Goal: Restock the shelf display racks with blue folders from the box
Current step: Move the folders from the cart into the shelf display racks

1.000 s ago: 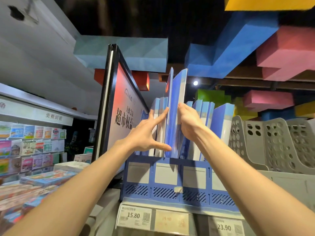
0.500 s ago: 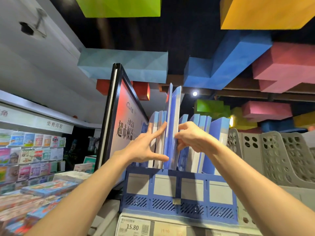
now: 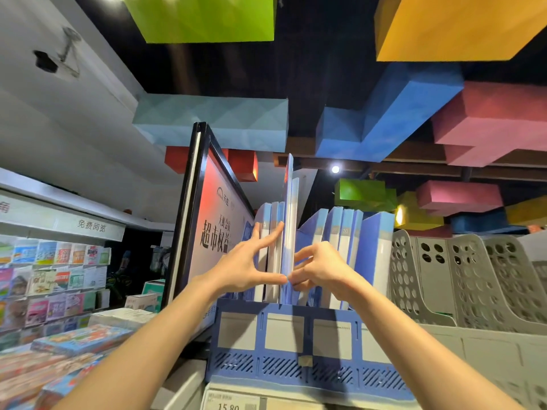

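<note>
Blue rack on the shelf, holding upright blue folders: one tall folder stands higher than the rest, partway down a middle slot, between a left set and a right set. Left hand: fingers straight and spread, forefinger across the left set's spines, thumb tip at the tall folder's lower edge; right hand: fingers curled, pinching that same edge. Adjacent: grey racks to the right, framed sign to the left.

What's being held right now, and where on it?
The tall blue folder: the right hand pinches its near edge low down; the left hand rests against it with straight fingers.
</note>
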Demonstrator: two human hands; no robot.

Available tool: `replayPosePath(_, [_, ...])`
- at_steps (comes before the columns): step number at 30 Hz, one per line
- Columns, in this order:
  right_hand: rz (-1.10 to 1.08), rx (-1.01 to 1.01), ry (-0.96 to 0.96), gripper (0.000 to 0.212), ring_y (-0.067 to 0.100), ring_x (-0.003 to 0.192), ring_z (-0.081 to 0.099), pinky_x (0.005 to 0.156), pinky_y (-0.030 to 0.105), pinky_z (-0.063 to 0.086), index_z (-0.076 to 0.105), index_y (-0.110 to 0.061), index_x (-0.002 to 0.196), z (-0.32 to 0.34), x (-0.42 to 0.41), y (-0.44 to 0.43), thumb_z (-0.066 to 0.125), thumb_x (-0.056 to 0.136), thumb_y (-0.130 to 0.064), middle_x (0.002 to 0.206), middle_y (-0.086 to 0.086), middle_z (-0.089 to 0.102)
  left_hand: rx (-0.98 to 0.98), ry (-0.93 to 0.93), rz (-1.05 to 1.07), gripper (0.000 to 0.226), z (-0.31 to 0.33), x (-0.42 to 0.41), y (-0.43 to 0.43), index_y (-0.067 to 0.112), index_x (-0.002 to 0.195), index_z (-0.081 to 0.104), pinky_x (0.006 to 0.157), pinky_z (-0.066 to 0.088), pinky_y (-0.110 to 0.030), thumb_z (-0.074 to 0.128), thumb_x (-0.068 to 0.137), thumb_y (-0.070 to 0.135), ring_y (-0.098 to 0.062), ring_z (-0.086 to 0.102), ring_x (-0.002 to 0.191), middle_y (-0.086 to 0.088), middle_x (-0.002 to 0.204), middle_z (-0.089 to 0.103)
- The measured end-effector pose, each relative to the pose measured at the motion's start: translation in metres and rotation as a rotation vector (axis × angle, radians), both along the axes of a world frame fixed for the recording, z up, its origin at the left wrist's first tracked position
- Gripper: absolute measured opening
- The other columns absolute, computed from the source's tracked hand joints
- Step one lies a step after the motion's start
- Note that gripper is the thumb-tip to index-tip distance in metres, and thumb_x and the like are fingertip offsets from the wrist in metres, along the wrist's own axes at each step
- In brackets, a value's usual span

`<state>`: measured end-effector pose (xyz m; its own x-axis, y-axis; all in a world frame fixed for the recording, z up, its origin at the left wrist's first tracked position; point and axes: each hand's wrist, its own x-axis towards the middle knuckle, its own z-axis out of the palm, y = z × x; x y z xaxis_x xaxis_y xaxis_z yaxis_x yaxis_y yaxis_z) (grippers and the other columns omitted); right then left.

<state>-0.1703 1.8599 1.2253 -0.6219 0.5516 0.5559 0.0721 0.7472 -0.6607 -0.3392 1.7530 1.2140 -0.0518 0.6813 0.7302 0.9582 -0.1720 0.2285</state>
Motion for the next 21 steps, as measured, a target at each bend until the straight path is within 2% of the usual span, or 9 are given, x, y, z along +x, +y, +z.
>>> replayPosePath(4, [-0.043,0.042,0.163,0.031,0.025,0.059,0.074,0.058,0.031,0.061,0.067,0.000,0.109,0.006,0.007,-0.003,0.079,0.081,-0.003,0.097,0.021,0.070,0.000,-0.014,-0.035,0.109,-0.001,0.001,0.000,0.064,0.150,0.006,0.124,0.018,-0.054,0.084,0.074,0.051,-0.005,-0.010,0.152,-0.005,0.167,0.001])
replayPosePath(7, [-0.118,0.203,0.377,0.010,0.021,0.049,0.070,0.051,0.035,0.061,0.068,0.000,0.095,0.017,0.010,-0.006,0.071,0.086,-0.004,0.076,0.017,0.071,-0.004,-0.031,-0.055,0.107,-0.001,0.001,0.001,0.068,0.147,0.006,0.124,0.017,-0.053,0.083,0.074,0.052,-0.007,-0.009,0.152,-0.005,0.168,0.000])
replayPosePath(9, [-0.134,0.292,0.492,0.006,0.019,0.046,0.068,0.047,0.036,0.060,0.068,-0.001,0.091,0.025,0.010,-0.010,0.066,0.088,-0.005,0.068,0.014,0.070,-0.006,-0.032,-0.052,0.107,-0.001,0.000,0.001,0.071,0.145,0.005,0.123,0.017,-0.056,0.083,0.074,0.054,-0.009,-0.008,0.153,-0.005,0.168,-0.001])
replayPosePath(11, [-0.090,0.338,0.531,0.007,0.017,0.048,0.069,0.046,0.034,0.059,0.069,-0.003,0.090,0.030,0.007,-0.013,0.063,0.089,-0.006,0.071,0.011,0.072,-0.005,-0.031,-0.038,0.106,-0.002,-0.001,0.002,0.071,0.145,0.005,0.122,0.017,-0.059,0.082,0.073,0.056,-0.013,-0.007,0.154,-0.003,0.168,-0.004])
replayPosePath(13, [-0.081,0.359,0.468,0.011,0.017,0.058,0.072,0.053,0.034,0.061,0.071,-0.004,0.095,0.032,0.000,-0.013,0.061,0.093,-0.009,0.081,0.011,0.073,-0.004,-0.031,-0.029,0.106,-0.003,-0.001,0.002,0.071,0.145,0.005,0.121,0.019,-0.061,0.082,0.073,0.058,-0.018,-0.003,0.155,-0.001,0.168,-0.007])
replayPosePath(16, [-0.196,0.340,0.281,0.027,0.025,0.078,0.074,0.071,0.042,0.063,0.073,0.002,0.099,0.032,-0.013,-0.011,0.057,0.097,-0.020,0.094,0.018,0.073,0.009,-0.013,-0.009,0.106,-0.004,-0.002,0.002,0.073,0.144,0.005,0.120,0.021,-0.063,0.079,0.069,0.065,-0.023,0.001,0.156,0.001,0.168,-0.009])
replayPosePath(18, [-0.156,0.185,0.172,0.036,0.030,0.088,0.072,0.070,0.036,0.063,0.068,0.004,0.107,0.032,-0.018,-0.014,0.054,0.100,-0.028,0.104,0.021,0.070,0.004,-0.004,0.022,0.105,-0.004,-0.003,0.003,0.075,0.142,0.003,0.119,0.022,-0.065,0.076,0.066,0.069,-0.027,0.005,0.156,0.004,0.168,-0.012])
replayPosePath(21, [-0.019,0.046,0.026,0.039,0.025,0.096,0.065,0.066,0.029,0.060,0.060,-0.004,0.124,0.031,-0.022,-0.019,0.047,0.105,-0.036,0.125,0.019,0.061,0.009,-0.003,0.029,0.103,-0.004,-0.005,0.003,0.077,0.140,0.003,0.117,0.021,-0.068,0.078,0.070,0.066,-0.030,0.006,0.156,0.006,0.167,-0.014])
